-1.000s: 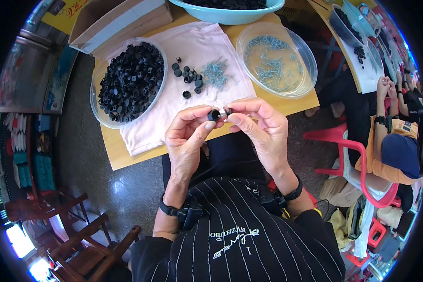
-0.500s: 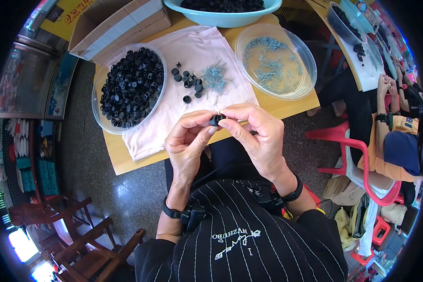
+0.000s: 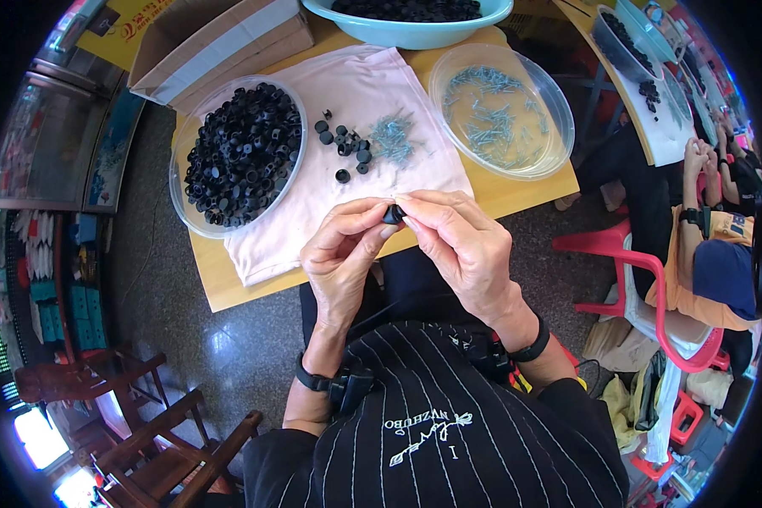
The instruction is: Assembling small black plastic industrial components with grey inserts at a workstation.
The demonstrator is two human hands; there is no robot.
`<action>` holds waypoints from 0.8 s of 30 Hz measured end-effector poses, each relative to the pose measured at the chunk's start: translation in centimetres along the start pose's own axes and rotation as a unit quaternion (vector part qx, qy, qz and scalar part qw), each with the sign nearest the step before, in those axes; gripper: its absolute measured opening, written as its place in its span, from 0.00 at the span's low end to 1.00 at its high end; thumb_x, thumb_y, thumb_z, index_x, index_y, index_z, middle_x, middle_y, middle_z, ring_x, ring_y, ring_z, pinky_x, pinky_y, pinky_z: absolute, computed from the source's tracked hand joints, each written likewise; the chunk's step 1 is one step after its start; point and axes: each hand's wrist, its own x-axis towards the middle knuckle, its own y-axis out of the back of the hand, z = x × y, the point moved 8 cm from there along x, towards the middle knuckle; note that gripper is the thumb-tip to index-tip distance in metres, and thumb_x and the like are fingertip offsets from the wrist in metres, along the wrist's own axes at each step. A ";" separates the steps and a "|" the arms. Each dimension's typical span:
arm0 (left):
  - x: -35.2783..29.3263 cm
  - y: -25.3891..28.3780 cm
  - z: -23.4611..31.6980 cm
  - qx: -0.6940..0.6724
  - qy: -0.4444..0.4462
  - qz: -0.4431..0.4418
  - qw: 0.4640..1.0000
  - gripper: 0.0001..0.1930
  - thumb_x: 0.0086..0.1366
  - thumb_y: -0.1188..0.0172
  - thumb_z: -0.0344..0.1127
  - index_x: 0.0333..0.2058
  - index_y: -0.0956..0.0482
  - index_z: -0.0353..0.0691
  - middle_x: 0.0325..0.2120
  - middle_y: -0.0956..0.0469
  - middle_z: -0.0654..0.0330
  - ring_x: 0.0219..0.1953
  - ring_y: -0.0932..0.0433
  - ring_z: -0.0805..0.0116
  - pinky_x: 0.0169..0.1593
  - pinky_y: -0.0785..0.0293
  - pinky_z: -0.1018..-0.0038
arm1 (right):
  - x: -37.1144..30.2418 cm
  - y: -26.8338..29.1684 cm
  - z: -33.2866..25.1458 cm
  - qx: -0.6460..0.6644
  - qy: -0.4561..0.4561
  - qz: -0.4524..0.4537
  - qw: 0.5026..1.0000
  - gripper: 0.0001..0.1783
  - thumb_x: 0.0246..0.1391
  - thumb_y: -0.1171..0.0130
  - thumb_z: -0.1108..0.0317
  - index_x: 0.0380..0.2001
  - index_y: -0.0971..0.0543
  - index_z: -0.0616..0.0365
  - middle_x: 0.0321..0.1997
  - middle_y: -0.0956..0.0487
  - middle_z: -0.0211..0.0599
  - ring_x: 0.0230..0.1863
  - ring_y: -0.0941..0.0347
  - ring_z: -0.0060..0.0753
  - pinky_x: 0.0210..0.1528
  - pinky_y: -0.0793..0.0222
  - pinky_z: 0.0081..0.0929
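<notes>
A small round black plastic part point(image 3: 393, 214) is pinched between my hands, above the near edge of the cloth. My left hand point(image 3: 339, 254) grips it between thumb and fingertips. From the other side, the closed fingertips of my right hand point(image 3: 472, 250) press on it and partly cover it. Just beyond lie several loose black plastic pieces point(image 3: 345, 149) and a small heap of silvery screws point(image 3: 392, 138). To the left stands a clear round tub heaped with black plastic parts point(image 3: 244, 157); to the right, a clear round tub point(image 3: 559, 151) has screws scattered over its bottom.
A pale pink cloth point(image 3: 267, 254) covers part of the wooden table point(image 3: 207, 284). At the back are an open cardboard box point(image 3: 220, 51) and a light blue basin point(image 3: 398, 34) of black parts. On the right, a person sits by a red plastic chair point(image 3: 643, 262); wooden chairs point(image 3: 157, 457) stand lower left.
My right fingers have closed in over the black part, and the thin gap between thumb and forefinger has narrowed. The whole view has shifted slightly; the tubs and loose pieces stay put.
</notes>
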 end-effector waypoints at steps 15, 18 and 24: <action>0.2 -0.3 -1.5 -0.103 0.090 0.013 0.991 0.09 0.56 0.38 0.18 0.37 0.21 0.31 0.41 0.23 0.53 0.41 0.21 0.66 0.47 0.23 0.73 | 0.6 -0.1 0.7 0.023 0.004 -0.042 0.999 0.15 0.47 0.40 0.80 0.41 0.23 0.63 0.37 0.22 0.43 0.40 0.25 0.38 0.41 0.27 0.27; 0.0 0.0 -2.1 -0.104 0.113 0.028 0.988 0.10 0.56 0.37 0.18 0.37 0.20 0.32 0.41 0.23 0.54 0.41 0.22 0.69 0.48 0.24 0.75 | 0.4 -0.4 0.7 0.030 -0.023 -0.051 0.998 0.18 0.43 0.38 0.81 0.42 0.24 0.63 0.38 0.22 0.43 0.40 0.25 0.39 0.41 0.27 0.28; -0.4 -0.2 -2.7 -0.133 0.168 0.036 0.976 0.09 0.55 0.36 0.20 0.36 0.19 0.34 0.39 0.21 0.56 0.42 0.23 0.71 0.49 0.27 0.76 | -0.2 -0.7 1.4 0.009 0.008 -0.034 0.999 0.21 0.38 0.36 0.82 0.41 0.24 0.64 0.37 0.22 0.41 0.39 0.25 0.39 0.40 0.27 0.28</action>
